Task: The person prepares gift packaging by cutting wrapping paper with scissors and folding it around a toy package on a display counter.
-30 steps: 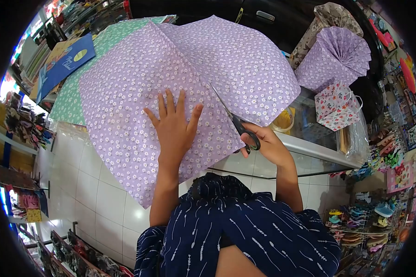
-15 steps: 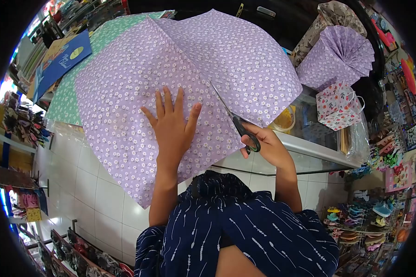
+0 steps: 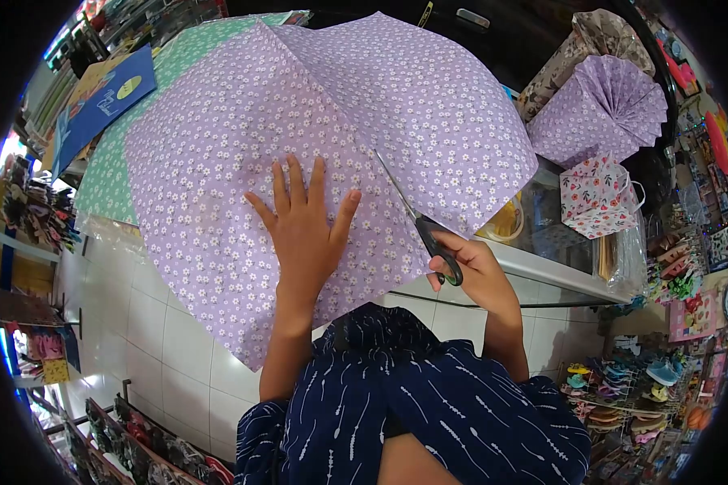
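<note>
A large sheet of purple paper with white flowers lies spread out in front of me, with a raised fold running from its top edge toward the middle. My left hand rests palm down on it, fingers spread. In my right hand is a pair of black-handled scissors, its blades pointing up and left along the fold. The blades look closed or nearly so, and their tip is near the sheet's middle.
Green flowered paper lies beneath at the left, under a blue card. To the right stand a purple pleated package, a brown flowered one and a small floral bag. A tape roll sits near the glass counter's edge.
The scissors and my right hand have shifted slightly down and to the right in view. My left hand stays flat on the purple paper. The view has tilted a little.
</note>
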Available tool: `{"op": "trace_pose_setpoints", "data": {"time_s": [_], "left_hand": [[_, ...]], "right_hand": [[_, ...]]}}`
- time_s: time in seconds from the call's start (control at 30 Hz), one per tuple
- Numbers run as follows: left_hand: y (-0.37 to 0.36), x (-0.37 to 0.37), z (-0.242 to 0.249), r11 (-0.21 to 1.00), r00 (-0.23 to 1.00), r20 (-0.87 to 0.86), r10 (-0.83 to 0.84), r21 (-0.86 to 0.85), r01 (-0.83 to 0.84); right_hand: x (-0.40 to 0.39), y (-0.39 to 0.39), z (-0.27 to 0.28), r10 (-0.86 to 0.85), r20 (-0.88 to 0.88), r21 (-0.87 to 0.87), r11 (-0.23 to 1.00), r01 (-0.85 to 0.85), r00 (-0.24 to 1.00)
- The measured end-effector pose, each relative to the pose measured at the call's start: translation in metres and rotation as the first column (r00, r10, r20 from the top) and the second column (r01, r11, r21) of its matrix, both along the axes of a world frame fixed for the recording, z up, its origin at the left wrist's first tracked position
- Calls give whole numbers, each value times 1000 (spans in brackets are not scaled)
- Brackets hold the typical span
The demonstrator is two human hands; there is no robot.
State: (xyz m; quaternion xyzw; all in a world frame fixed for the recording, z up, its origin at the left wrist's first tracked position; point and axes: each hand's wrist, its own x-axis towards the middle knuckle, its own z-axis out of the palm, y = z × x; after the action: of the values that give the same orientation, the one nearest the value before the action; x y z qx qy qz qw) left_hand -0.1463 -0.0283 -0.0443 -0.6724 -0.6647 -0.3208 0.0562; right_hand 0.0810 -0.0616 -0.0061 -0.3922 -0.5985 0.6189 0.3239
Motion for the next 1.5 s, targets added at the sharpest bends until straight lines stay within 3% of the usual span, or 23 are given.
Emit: {"op": "trace_pose_setpoints", "data": {"time_s": [0.93,1.5], "left_hand": [[0,0,-2,1000,999,-48,0,-14,-1],[-1,1,0,998,995,-100,28,-49,-33]], "right_hand": [[10,0,-3,9,13,8,1000,-9,1000],[15,8,7,74,122,27,997,-78,990]]}}
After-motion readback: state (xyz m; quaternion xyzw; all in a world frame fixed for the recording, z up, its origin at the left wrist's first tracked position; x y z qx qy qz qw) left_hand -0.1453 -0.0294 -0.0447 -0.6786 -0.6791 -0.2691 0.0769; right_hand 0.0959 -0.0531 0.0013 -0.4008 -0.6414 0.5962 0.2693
